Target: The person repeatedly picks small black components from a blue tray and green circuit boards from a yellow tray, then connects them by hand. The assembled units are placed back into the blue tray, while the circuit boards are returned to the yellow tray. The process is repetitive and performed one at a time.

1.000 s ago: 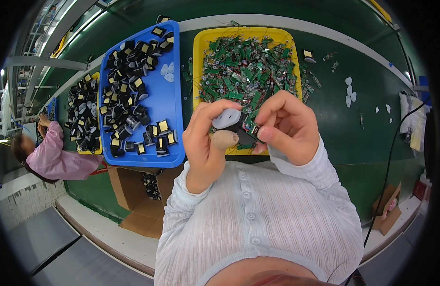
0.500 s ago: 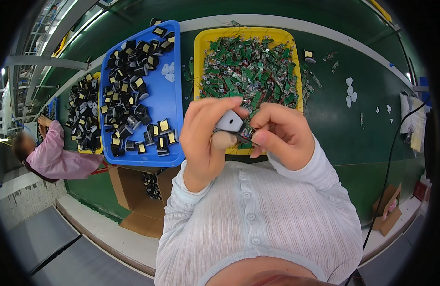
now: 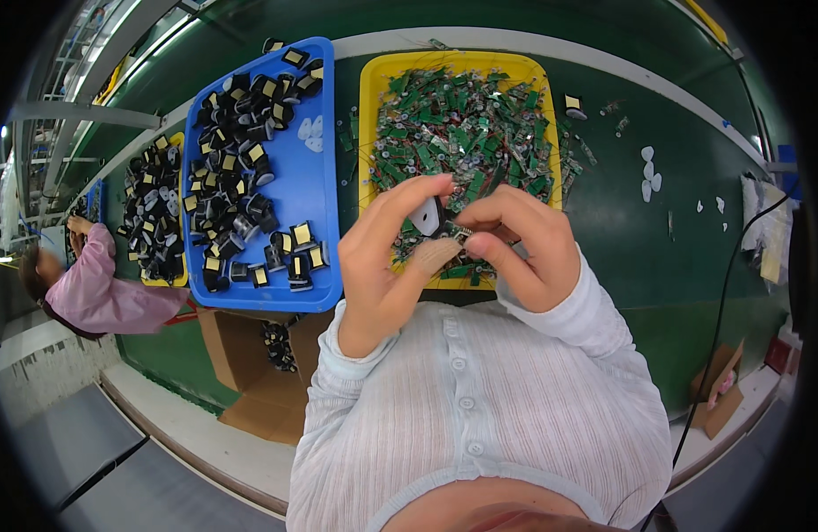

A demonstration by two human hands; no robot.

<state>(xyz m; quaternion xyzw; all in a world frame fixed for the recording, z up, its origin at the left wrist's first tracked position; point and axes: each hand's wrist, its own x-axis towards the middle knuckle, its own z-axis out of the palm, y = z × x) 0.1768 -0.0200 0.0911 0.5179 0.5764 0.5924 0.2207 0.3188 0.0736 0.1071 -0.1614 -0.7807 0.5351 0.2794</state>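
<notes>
My left hand (image 3: 378, 270) is closed around a small black plastic housing with a light grey end face (image 3: 426, 215) that has a dark hole in it. A beige covering wraps its thumb. Close beside it, my right hand (image 3: 529, 253) pinches a small circuit board (image 3: 462, 230) against the housing's right side. Its fingers partly hide the board, so I cannot tell how far it sits inside. Both hands are over the near part of a yellow tray (image 3: 366, 133) heaped with green circuit boards (image 3: 467, 133) and thin wires.
Left of it lies a blue tray (image 3: 325, 204) with many black housings (image 3: 227, 164) and several white pieces. White caps (image 3: 648, 173) lie on the green table at right. A cardboard box (image 3: 227, 346) stands below the blue tray. A co-worker in pink (image 3: 116, 284) sits far left.
The housing has turned in my left hand, so its grey face is seen more edge-on. My left thumb has stretched toward the board, and my right fingers have shifted slightly.
</notes>
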